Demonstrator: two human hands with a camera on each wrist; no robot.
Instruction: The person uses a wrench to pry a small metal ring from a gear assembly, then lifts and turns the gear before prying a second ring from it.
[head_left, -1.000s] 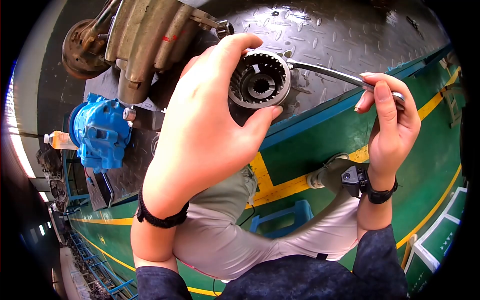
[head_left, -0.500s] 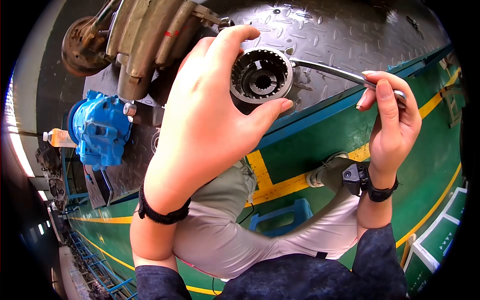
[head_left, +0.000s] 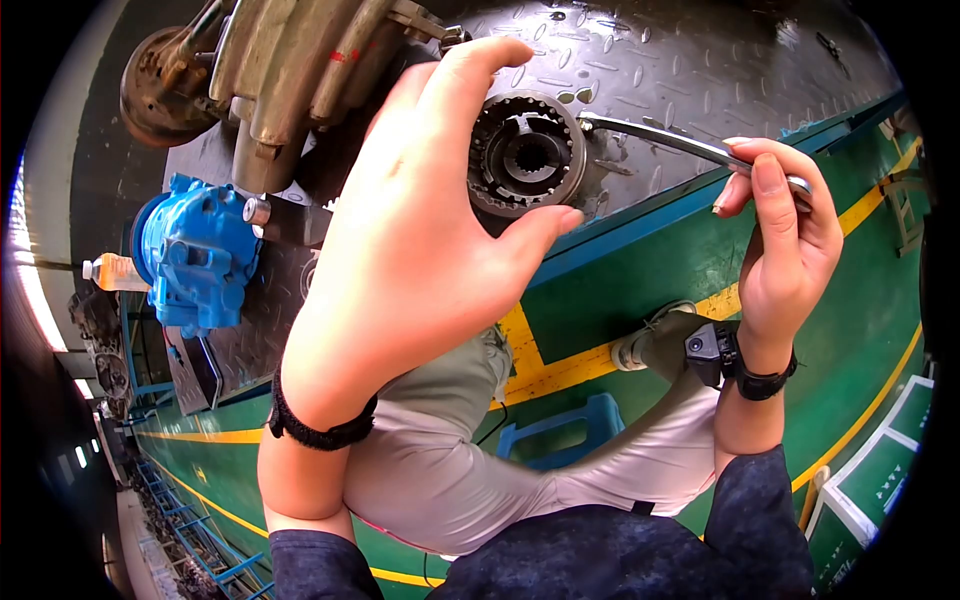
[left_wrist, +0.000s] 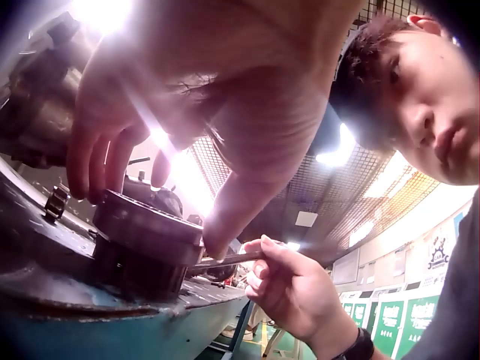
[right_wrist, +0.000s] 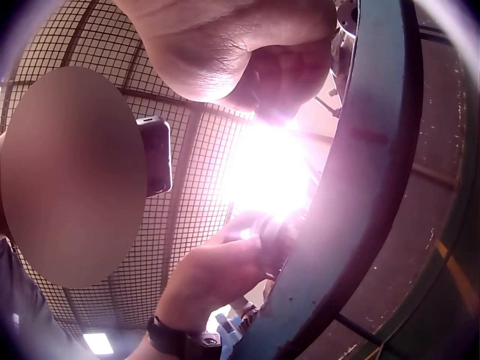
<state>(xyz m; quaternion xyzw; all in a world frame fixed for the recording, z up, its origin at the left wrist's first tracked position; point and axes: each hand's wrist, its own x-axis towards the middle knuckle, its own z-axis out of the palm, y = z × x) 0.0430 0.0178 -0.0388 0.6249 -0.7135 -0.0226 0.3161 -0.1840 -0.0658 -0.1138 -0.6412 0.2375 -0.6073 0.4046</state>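
Observation:
My left hand spans a round toothed metal sleeve, fingers on its far left side and thumb at the near rim. In the head view the index finger reaches beyond the far edge. The left wrist view shows fingertips and thumb at opposite sides of the sleeve, which sits on a darker round part. A splined hub lies inside it. My right hand pinches a slim shiny wrench, whose far end meets the sleeve's right rim. Glare hides the work in the right wrist view.
A large metal housing stands at the back left of the tread-plate bench. Nearer on the left are a blue pump-like casting and a bottle. The bench has a blue edge; a blue stool stands below.
The left index finger has risen away from the far rim, and the thumb has spread outward. Inside the sleeve, the hub shows nearer the rim than before. The right hand and wrench have barely moved.

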